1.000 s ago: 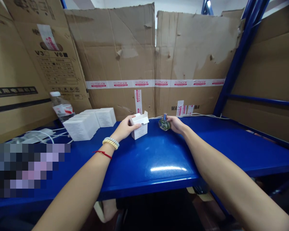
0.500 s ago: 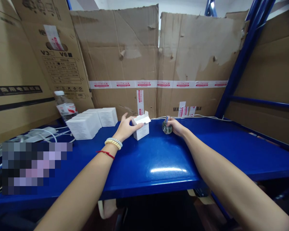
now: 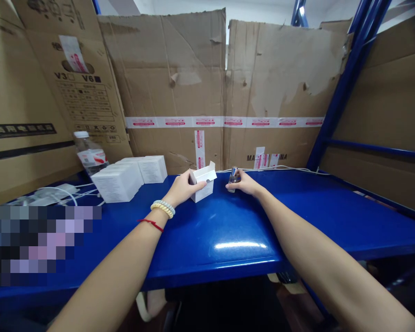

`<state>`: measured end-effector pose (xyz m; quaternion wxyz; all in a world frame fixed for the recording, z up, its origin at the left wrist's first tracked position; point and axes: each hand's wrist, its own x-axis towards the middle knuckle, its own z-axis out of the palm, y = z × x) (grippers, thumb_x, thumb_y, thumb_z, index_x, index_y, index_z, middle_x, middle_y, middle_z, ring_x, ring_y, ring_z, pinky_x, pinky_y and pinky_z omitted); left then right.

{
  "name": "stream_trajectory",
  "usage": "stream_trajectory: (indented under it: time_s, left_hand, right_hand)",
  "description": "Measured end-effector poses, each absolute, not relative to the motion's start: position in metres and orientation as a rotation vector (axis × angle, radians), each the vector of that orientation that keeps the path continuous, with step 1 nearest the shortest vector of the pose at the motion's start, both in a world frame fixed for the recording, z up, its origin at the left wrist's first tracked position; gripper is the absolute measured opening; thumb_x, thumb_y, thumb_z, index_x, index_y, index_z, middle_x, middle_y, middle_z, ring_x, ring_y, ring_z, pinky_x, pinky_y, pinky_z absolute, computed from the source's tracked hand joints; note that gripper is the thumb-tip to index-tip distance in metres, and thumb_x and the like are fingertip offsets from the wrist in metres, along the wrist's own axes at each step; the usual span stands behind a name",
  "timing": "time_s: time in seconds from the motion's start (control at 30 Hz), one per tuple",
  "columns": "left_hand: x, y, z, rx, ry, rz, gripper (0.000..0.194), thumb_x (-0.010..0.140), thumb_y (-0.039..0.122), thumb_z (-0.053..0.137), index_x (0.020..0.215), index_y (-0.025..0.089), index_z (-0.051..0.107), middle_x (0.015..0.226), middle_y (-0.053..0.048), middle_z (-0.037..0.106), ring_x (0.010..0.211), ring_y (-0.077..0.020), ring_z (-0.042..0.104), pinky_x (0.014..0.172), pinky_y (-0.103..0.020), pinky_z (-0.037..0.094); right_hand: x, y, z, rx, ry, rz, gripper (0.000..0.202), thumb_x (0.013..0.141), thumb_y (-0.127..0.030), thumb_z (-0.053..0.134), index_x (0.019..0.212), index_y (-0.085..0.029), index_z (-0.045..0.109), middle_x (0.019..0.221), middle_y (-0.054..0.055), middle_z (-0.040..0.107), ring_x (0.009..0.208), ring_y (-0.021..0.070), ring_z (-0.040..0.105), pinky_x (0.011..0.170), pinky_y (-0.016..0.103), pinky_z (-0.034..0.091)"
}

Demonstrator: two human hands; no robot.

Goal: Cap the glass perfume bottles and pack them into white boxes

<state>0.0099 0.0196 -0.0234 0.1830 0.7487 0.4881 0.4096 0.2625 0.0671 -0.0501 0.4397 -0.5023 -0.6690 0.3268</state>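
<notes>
Near the middle of the blue table, my left hand [image 3: 184, 188] is closed around a small white box [image 3: 203, 192]. The top of that box is open, with its flaps standing up at the right and back. To its right, my right hand [image 3: 246, 181] grips a small glass bottle [image 3: 233, 180] with a shiny silver cap, thumb and fingers on either side of it. The bottle is upright, apart from the box, and partly covered by my fingers. Whether its base touches the table I cannot tell.
Several white boxes [image 3: 119, 180] are grouped at the left, in front of a plastic drink bottle [image 3: 91, 154]. White cables and a power strip [image 3: 55, 194] lie beyond the blurred patch. Cardboard sheets [image 3: 173, 92] wall the back of the blue table [image 3: 318, 216].
My right hand has turned the glass bottle and brought it slightly left, toward the open box. The fingers of my left hand have closed in on the box.
</notes>
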Motion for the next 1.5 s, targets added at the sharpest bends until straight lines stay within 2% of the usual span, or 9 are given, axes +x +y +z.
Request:
stream_trajectory:
  time_s: [0.1, 0.23, 0.47, 0.7, 0.9, 1.27, 1.4, 1.5]
  left_hand:
    - [0.009, 0.022, -0.025, 2.0, 1.31, 1.177, 0.054, 0.067, 0.048, 0.07, 0.108, 0.015, 0.058, 0.109, -0.01, 0.066, 0.098, -0.0252, 0.061, 0.084, -0.038, 0.046]
    - [0.01, 0.024, -0.025, 1.836, 1.199, 1.21, 0.053, 0.068, 0.038, 0.071, 0.113, 0.015, 0.056, 0.114, -0.01, 0.065, 0.104, -0.0244, 0.06, 0.088, -0.037, 0.046]
    - [0.008, 0.027, -0.026, 1.712, 1.099, 1.149, 0.057, 0.067, 0.037, 0.074, 0.116, 0.014, 0.054, 0.121, -0.013, 0.061, 0.11, -0.0256, 0.058, 0.093, -0.04, 0.046]
    - [0.006, 0.027, -0.023, 1.74, 0.994, 1.085, 0.061, 0.061, 0.033, 0.079, 0.115, 0.014, 0.059, 0.116, -0.012, 0.065, 0.107, -0.025, 0.06, 0.094, -0.041, 0.045]
    - [0.008, 0.023, -0.021, 1.796, 0.955, 1.041, 0.065, 0.054, 0.027, 0.082, 0.114, 0.012, 0.06, 0.109, -0.01, 0.068, 0.103, -0.0245, 0.061, 0.096, -0.042, 0.044]
    - [0.005, 0.027, -0.026, 2.003, 1.013, 1.047, 0.067, 0.059, 0.025, 0.077, 0.121, 0.014, 0.055, 0.111, -0.011, 0.064, 0.097, -0.0209, 0.06, 0.09, -0.041, 0.047]
    - [0.005, 0.026, -0.025, 2.001, 1.011, 1.023, 0.066, 0.057, 0.024, 0.078, 0.119, 0.016, 0.056, 0.111, -0.009, 0.065, 0.097, -0.0203, 0.06, 0.093, -0.041, 0.045]
    - [0.006, 0.024, -0.023, 2.008, 1.016, 0.999, 0.064, 0.056, 0.024, 0.079, 0.116, 0.016, 0.057, 0.111, -0.008, 0.065, 0.098, -0.0204, 0.06, 0.095, -0.041, 0.043]
  right_hand:
    - [0.261, 0.067, -0.05, -1.246, -1.629, 0.824, 0.049, 0.048, -0.016, 0.077, 0.084, -0.021, 0.044, 0.077, -0.002, 0.057, 0.072, 0.0154, 0.055, 0.07, 0.03, 0.046]
    - [0.264, 0.071, -0.049, -1.161, -1.591, 0.918, 0.035, 0.049, -0.005, 0.057, 0.078, -0.02, 0.045, 0.071, -0.002, 0.054, 0.065, 0.0134, 0.052, 0.06, 0.027, 0.042]
    - [0.272, 0.076, -0.046, -1.171, -1.452, 0.867, 0.028, 0.045, -0.006, 0.05, 0.071, -0.017, 0.053, 0.066, -0.002, 0.054, 0.063, 0.0124, 0.049, 0.059, 0.025, 0.038]
    - [0.273, 0.077, -0.045, -1.192, -1.44, 0.765, 0.016, 0.047, -0.011, 0.05, 0.061, -0.015, 0.058, 0.06, -0.003, 0.055, 0.061, 0.0119, 0.048, 0.062, 0.026, 0.039]
    - [0.275, 0.079, -0.047, -1.254, -1.417, 0.696, 0.024, 0.047, -0.011, 0.051, 0.069, -0.015, 0.062, 0.068, 0.0, 0.063, 0.067, 0.0155, 0.056, 0.066, 0.028, 0.045]
    - [0.271, 0.074, -0.045, -1.313, -1.491, 0.724, 0.029, 0.05, -0.011, 0.062, 0.079, -0.015, 0.062, 0.075, 0.002, 0.065, 0.07, 0.0167, 0.06, 0.072, 0.03, 0.048]
    - [0.267, 0.071, -0.043, -1.248, -1.481, 0.885, 0.04, 0.052, -0.016, 0.065, 0.091, -0.017, 0.057, 0.081, 0.003, 0.065, 0.067, 0.017, 0.06, 0.061, 0.029, 0.048]
    - [0.267, 0.07, -0.043, -1.181, -1.459, 0.984, 0.035, 0.055, -0.02, 0.062, 0.09, -0.017, 0.055, 0.076, 0.001, 0.063, 0.063, 0.0161, 0.058, 0.052, 0.025, 0.044]
